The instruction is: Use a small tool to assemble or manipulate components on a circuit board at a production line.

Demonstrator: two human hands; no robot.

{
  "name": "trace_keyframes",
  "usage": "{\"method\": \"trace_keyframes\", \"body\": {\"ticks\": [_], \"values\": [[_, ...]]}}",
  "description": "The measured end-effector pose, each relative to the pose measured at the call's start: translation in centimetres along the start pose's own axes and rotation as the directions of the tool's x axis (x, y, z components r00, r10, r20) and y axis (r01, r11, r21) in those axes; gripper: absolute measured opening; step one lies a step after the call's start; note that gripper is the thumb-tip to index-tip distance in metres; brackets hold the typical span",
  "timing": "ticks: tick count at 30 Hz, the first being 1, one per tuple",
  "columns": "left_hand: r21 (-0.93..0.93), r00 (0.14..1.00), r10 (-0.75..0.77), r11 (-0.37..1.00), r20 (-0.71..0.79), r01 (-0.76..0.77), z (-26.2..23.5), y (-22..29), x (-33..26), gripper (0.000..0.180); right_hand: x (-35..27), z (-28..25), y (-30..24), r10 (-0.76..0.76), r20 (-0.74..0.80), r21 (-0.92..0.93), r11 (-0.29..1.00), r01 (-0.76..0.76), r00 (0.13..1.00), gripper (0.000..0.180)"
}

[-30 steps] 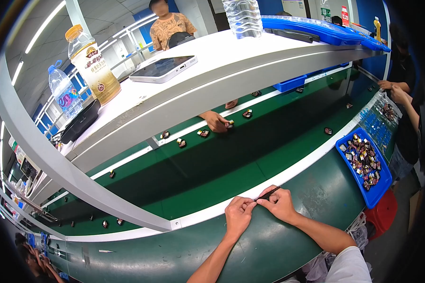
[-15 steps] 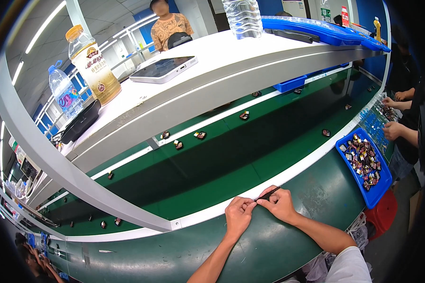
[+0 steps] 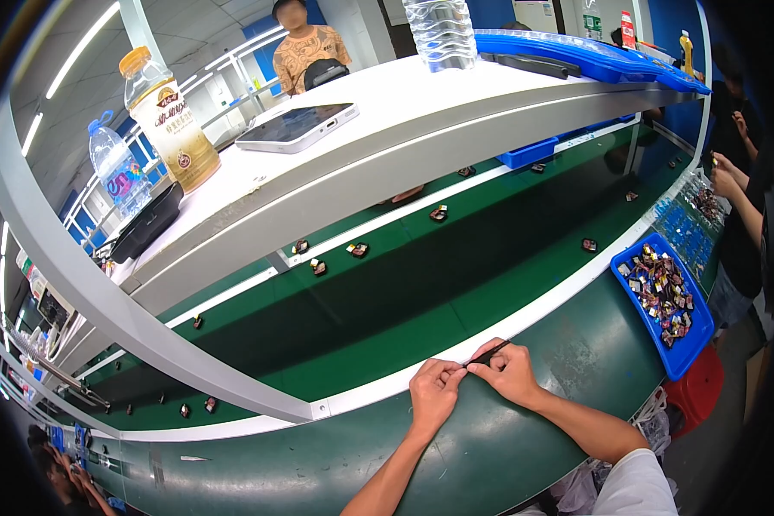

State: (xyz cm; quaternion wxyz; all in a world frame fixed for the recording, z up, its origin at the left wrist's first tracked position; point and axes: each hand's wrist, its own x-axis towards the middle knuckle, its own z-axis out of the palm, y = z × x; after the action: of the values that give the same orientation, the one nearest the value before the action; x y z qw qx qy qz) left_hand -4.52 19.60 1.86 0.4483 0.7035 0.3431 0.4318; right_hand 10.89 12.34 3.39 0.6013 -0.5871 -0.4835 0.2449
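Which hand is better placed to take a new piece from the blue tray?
Probably the right hand. The blue tray lies on its side, with nothing between. The left hand would have to cross over it. Both hands are pinching a thin dark piece.

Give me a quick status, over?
Both hands together: left hand, right hand pinching thin black piece. Blue parts bin right. Nothing blocking.

The small parts (image 3: 358,250) on the green belt (image 3: 456,284) have travelled rightward, and the far worker's reaching hand is gone.
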Motion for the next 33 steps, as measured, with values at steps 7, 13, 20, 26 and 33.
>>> {"method": "trace_keyframes", "body": {"ticks": [7, 13, 20, 26, 33], "values": [[0.006, 1.000, -0.013, 1.000, 0.008, 0.013, 0.05, -0.38, 0.06, 0.006, 0.11, -0.03, 0.02, -0.015, -0.003, 0.007, 1.000, 0.015, 1.000, 0.016], [0.008, 1.000, -0.007, 1.000, -0.001, 0.007, 0.05, -0.27, 0.04, 0.006, 0.06, -0.01, 0.13, -0.015, -0.004, -0.011, 1.000, 0.015, 1.000, 0.016], [0.022, 1.000, -0.024, 0.999, 0.001, 0.024, -0.03, 0.07, -0.02, 0.007, 0.06, 0.02, 0.55, -0.017, -0.010, -0.013, 1.000, 0.017, 1.000, 0.016], [-0.001, 0.999, -0.037, 0.999, 0.000, 0.037, -0.03, 0.04, -0.05, 0.007, 0.08, 0.06, 0.27, -0.013, -0.009, -0.018, 1.000, 0.013, 1.000, 0.016], [0.001, 0.999, -0.047, 0.999, 0.008, 0.047, -0.01, 0.20, -0.01, 0.007, 0.08, 0.04, 0.70, -0.020, -0.011, -0.009, 1.000, 0.020, 1.000, 0.017]]}}
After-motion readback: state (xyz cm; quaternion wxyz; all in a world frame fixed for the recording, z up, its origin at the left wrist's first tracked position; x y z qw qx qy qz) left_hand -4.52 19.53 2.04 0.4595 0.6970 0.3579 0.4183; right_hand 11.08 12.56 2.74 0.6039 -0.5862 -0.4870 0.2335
